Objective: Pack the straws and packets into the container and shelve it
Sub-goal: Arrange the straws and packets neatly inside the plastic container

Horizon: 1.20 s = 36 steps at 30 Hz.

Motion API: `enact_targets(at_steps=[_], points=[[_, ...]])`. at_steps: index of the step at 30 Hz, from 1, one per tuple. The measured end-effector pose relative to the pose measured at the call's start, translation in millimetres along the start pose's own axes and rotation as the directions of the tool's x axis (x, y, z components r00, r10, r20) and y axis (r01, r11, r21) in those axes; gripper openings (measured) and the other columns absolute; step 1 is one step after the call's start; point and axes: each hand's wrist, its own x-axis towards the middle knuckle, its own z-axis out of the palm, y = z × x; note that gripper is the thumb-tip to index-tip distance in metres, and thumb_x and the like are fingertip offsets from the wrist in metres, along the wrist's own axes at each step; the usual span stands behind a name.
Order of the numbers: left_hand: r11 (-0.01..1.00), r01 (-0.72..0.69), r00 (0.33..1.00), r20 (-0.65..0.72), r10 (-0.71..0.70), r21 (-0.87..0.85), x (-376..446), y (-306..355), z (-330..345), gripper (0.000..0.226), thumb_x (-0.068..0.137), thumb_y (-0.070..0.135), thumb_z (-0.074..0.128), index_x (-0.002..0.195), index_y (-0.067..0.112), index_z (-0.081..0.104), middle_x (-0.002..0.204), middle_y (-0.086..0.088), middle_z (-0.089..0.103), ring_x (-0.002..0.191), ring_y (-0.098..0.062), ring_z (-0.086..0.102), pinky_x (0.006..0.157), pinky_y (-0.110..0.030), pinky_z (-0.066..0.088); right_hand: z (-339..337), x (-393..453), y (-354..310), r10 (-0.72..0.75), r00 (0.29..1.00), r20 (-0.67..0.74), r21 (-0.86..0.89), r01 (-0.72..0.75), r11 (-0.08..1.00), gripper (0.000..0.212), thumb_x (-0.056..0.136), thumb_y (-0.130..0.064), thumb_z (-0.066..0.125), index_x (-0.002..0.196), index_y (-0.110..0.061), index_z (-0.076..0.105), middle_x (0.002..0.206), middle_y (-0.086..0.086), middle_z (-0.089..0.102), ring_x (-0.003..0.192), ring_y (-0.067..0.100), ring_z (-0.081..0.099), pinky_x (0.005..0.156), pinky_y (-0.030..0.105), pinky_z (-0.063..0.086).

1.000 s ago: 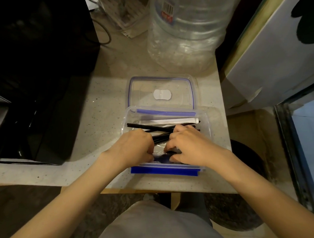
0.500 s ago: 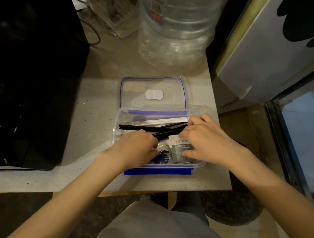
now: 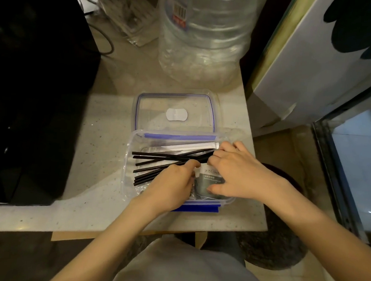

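The clear rectangular plastic container (image 3: 129,169) on the speckled counter (image 3: 95,195) already holds thin black straws (image 3: 158,157) and grey packets (image 3: 210,180); closing its blue-rimmed lid (image 3: 175,114) and shelving remain. The left hand (image 3: 169,186) pinches the straws, and the right hand (image 3: 236,173) rests spread on a packet.

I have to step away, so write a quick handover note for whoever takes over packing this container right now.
Left hand: inside the clear plastic container, fingers curled at the thin black straws.
Right hand: resting on the grey printed packet, fingertips at the straws' right ends.
Done: straws, packet and a white paper-wrapped straw lie in the container.
Left: settle contents, fit the blue-edged clear lid lying behind on the speckled counter, snap it shut, shelve.
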Motion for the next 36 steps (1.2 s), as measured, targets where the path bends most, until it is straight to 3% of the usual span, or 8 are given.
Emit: enact_targets(at_steps=[5, 10, 15, 20, 26, 31, 36], points=[[0.992, 0.122, 0.990, -0.070, -0.125, -0.037, 3.6, -6.4, 1.7, 0.028, 0.094, 0.016, 0.046, 0.121, 0.015, 0.050, 0.118, -0.009, 0.066, 0.106, -0.025, 0.061, 0.091, -0.043, 0.052, 3.0, 3.0, 1.3, -0.021, 1.000, -0.009, 0.028, 0.021, 0.999, 0.054, 0.080, -0.056, 0.051, 0.118, -0.018, 0.053, 0.110, -0.003, 0.059, 0.108, 0.015, 0.038, 0.090, 0.034, 0.027], [0.991, 0.133, 0.986, -0.105, -0.132, -0.002, 9.3, 1.6, 4.5, 0.026, 0.094, 0.016, 0.046, 0.116, 0.013, 0.060, 0.116, -0.008, 0.062, 0.103, -0.022, 0.059, 0.090, -0.035, 0.050, 6.2, 1.8, 2.6, -0.039, 0.999, -0.021, 0.016, 0.040, 0.999, 0.055, 0.080, -0.062, 0.047, 0.111, -0.017, 0.057, 0.110, -0.003, 0.060, 0.111, 0.017, 0.039, 0.095, 0.037, 0.027], [0.990, 0.139, 0.988, -0.073, -0.137, 0.017, 13.8, 7.5, 8.3, 0.025, 0.094, 0.019, 0.044, 0.111, 0.014, 0.061, 0.106, -0.007, 0.058, 0.097, -0.025, 0.058, 0.085, -0.042, 0.050, 6.0, 2.5, 2.1, -0.031, 0.999, -0.035, 0.041, 0.032, 0.999, 0.046, 0.082, -0.058, 0.048, 0.101, -0.017, 0.056, 0.096, -0.002, 0.061, 0.103, 0.017, 0.041, 0.092, 0.036, 0.027], [0.984, 0.172, 0.980, -0.092, -0.175, -0.044, 15.7, 8.2, 6.6, 0.022, 0.092, 0.012, 0.043, 0.098, 0.014, 0.064, 0.081, -0.004, 0.062, 0.079, -0.026, 0.061, 0.077, -0.043, 0.054, 7.2, 3.3, 3.2, -0.044, 0.999, -0.019, 0.040, 0.045, 0.998, 0.052, 0.082, -0.059, 0.046, 0.114, -0.020, 0.057, 0.105, -0.004, 0.061, 0.109, 0.016, 0.039, 0.099, 0.039, 0.021], [0.978, 0.200, 0.973, -0.128, -0.192, 0.054, 6.5, 2.4, 7.7, 0.020, 0.087, 0.021, 0.056, 0.102, 0.019, 0.069, 0.105, -0.001, 0.068, 0.094, -0.020, 0.063, 0.082, -0.039, 0.055, 4.2, 4.2, 6.9, -0.070, 0.996, 0.060, 0.065, 0.066, 0.996, 0.053, 0.083, -0.055, 0.048, 0.124, -0.023, 0.053, 0.116, -0.004, 0.059, 0.116, 0.017, 0.035, 0.107, 0.043, 0.015], [0.995, 0.080, 0.996, -0.034, -0.079, 0.055, 4.3, 0.5, 1.2, 0.020, 0.082, 0.019, 0.063, 0.100, 0.020, 0.073, 0.106, -0.001, 0.068, 0.095, -0.019, 0.061, 0.084, -0.039, 0.053, 0.4, 5.2, 7.4, -0.069, 0.992, 0.107, 0.066, 0.062, 0.996, 0.060, 0.077, -0.058, 0.057, 0.126, -0.024, 0.050, 0.114, -0.005, 0.056, 0.116, 0.016, 0.034, 0.108, 0.043, 0.015], [0.997, -0.020, 1.000, -0.012, 0.021, 0.072, 6.6, -4.3, -0.5, 0.019, 0.084, 0.021, 0.063, 0.100, 0.020, 0.073, 0.112, 0.004, 0.067, 0.101, -0.014, 0.060, 0.091, -0.034, 0.049, 0.6, 4.4, 6.0, -0.071, 0.992, 0.103, 0.072, 0.064, 0.995, 0.069, 0.081, -0.060, 0.050, 0.141, -0.032, 0.033, 0.117, -0.004, 0.054, 0.115, 0.017, 0.032, 0.105, 0.041, 0.016]])
